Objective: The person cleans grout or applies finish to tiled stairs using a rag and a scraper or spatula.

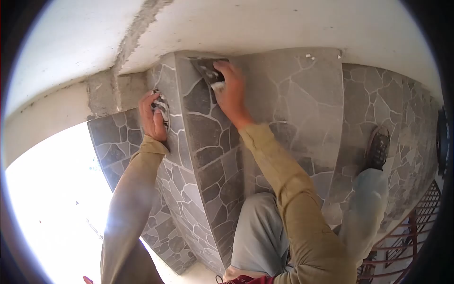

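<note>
My left hand (153,118) presses a crumpled black-and-white patterned cloth (163,105) against the narrow left face of a stone-patterned tiled pillar (182,137). Its fingers are bent round the cloth. Higher up, on the pillar's other face, my right hand (232,92) grips a dark cloth with white marks (208,70), held flat to the tiles just under the ceiling edge. The tiles are grey with pale joints. A whitish film dulls the tiled wall (302,109) right of my right hand, while the pillar tiles below it look darker.
A white ceiling (283,23) with a rough cement strip (139,31) runs close above my hands. My shoe (378,147) rests against the tiled surface at right. Brown metal railings (411,232) stand at lower right. Bright daylight fills an opening at left.
</note>
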`<action>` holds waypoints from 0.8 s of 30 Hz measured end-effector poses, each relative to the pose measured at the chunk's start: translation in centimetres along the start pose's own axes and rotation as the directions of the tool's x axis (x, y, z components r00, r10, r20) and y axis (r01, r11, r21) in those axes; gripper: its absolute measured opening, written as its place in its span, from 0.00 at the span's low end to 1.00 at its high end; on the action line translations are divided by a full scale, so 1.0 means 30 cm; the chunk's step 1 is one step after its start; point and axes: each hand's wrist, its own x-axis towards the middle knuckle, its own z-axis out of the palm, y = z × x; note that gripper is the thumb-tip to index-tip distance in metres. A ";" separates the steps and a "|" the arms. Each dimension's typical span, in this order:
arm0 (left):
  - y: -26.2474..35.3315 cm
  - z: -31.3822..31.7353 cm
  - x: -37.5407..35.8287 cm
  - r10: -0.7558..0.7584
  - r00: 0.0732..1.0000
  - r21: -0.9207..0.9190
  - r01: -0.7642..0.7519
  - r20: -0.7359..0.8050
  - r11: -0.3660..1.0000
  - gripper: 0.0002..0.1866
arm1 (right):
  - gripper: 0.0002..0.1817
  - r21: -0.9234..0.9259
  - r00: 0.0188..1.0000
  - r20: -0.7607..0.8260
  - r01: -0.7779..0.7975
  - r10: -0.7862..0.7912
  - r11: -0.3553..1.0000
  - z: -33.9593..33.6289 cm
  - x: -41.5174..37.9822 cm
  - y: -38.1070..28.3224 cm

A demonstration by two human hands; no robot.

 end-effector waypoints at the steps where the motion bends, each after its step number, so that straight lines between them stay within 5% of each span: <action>1: -0.003 0.003 -0.005 0.004 1.000 -0.009 -0.004 0.014 1.000 0.25 | 0.31 -0.009 1.000 -0.008 -0.012 0.012 1.000 0.004 -0.022 -0.013; 9: -0.002 0.001 -0.011 -0.005 1.000 0.020 0.005 0.014 1.000 0.25 | 0.27 0.021 0.996 0.013 -0.091 0.091 0.996 0.001 -0.036 -0.009; 12: -0.018 -0.001 -0.011 0.017 1.000 0.023 -0.017 0.011 1.000 0.24 | 0.24 -0.065 1.000 0.005 0.006 -0.006 0.998 -0.059 0.002 -0.068; 15: -0.023 0.006 0.016 0.053 0.999 0.050 -0.053 0.003 0.997 0.24 | 0.21 0.071 0.997 0.062 0.031 -0.035 0.997 -0.061 -0.069 -0.116; 18: 0.001 0.000 -0.014 0.023 1.000 0.042 -0.024 0.011 0.999 0.24 | 0.17 -0.064 0.999 -0.001 -0.054 0.054 0.996 -0.052 -0.023 -0.043; 20: -0.001 0.002 0.017 0.024 1.000 0.023 -0.024 -0.008 0.999 0.24 | 0.13 -0.279 0.893 0.328 -0.220 0.308 0.935 -0.121 0.012 -0.184; 23: -0.005 -0.005 0.010 0.018 1.000 0.034 -0.018 0.001 0.999 0.24 | 0.12 -0.176 0.917 0.314 -0.200 0.247 0.964 -0.169 -0.074 -0.317; 24: -0.011 -0.005 0.008 0.027 1.000 0.043 -0.027 -0.001 0.999 0.24 | 0.12 -0.267 0.955 0.216 -0.141 0.202 0.953 -0.135 -0.085 -0.224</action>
